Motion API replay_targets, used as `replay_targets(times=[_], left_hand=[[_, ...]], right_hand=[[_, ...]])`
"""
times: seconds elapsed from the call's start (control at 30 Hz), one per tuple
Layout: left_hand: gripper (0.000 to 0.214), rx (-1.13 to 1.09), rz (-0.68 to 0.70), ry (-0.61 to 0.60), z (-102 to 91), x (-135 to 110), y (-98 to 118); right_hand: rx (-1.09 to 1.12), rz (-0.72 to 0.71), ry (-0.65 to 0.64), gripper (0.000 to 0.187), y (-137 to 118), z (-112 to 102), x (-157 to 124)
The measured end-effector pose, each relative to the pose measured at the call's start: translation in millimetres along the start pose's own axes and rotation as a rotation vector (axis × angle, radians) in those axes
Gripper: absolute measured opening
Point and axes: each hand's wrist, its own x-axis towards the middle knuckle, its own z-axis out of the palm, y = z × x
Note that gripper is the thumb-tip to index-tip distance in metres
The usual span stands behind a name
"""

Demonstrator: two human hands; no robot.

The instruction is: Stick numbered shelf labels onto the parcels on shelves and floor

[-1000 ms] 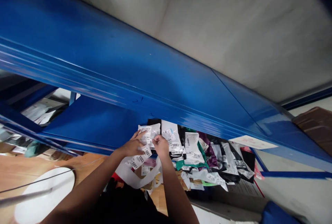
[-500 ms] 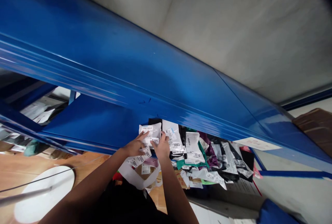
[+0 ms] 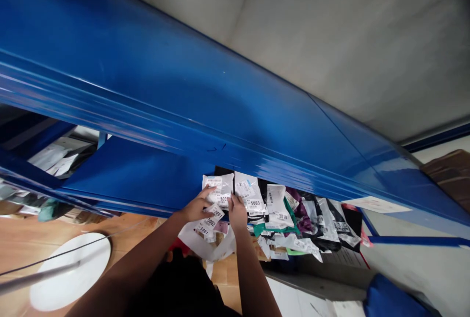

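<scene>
A white parcel bag [image 3: 224,182] with a printed label and a number sticker beginning 500 lies flat on the blue shelf. My left hand [image 3: 196,207] rests at its left side, one finger stretched onto the bag. Held in that same hand is a strip of number labels [image 3: 211,222], reading 5001 and 5002, whose pale backing hangs down in a loop. At the bag's lower right edge my right hand [image 3: 238,211] has its fingers pressed together, by the end of the sticker. Directly right of it lies another white parcel [image 3: 249,192] marked 5003.
Further right are a white parcel marked 3010 [image 3: 279,207], a green bag [image 3: 292,214], a purple bag [image 3: 304,219] and several black and clear bags. A blue shelf beam [image 3: 154,82] crosses above my hands. A round white disc [image 3: 73,268] is low on the left.
The right hand's fingers have drawn together at the sticker's right end; before, they were more spread. The label strip sits slightly higher and turned. The whole view has shifted a little.
</scene>
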Motion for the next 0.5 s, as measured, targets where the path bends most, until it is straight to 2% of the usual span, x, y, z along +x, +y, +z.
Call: replay_targets(times=[0.13, 0.23, 0.3, 0.4, 0.5], left_hand=[[0.024, -0.099, -0.081, 0.094, -5.2, -13, 9], [0.027, -0.192, -0.144, 0.137, 3.5, -27, 28], [0.031, -0.277, -0.174, 0.119, 16.9, -36, 45], [0.034, -0.39, -0.265, 0.098, 45.4, -49, 68], [0.036, -0.436, -0.438, 0.193, 77.4, -61, 82]], right_hand=[[0.149, 0.051, 0.125, 0.047, 1, -7, -28], [0.312, 0.054, 0.047, 0.043, -4, -12, -60], [0.467, 0.079, -0.045, 0.038, -6, -14, -79], [0.61, 0.138, -0.097, 0.035, -1, -15, -100], [0.628, 0.158, -0.118, 0.03, 15, -16, -115]])
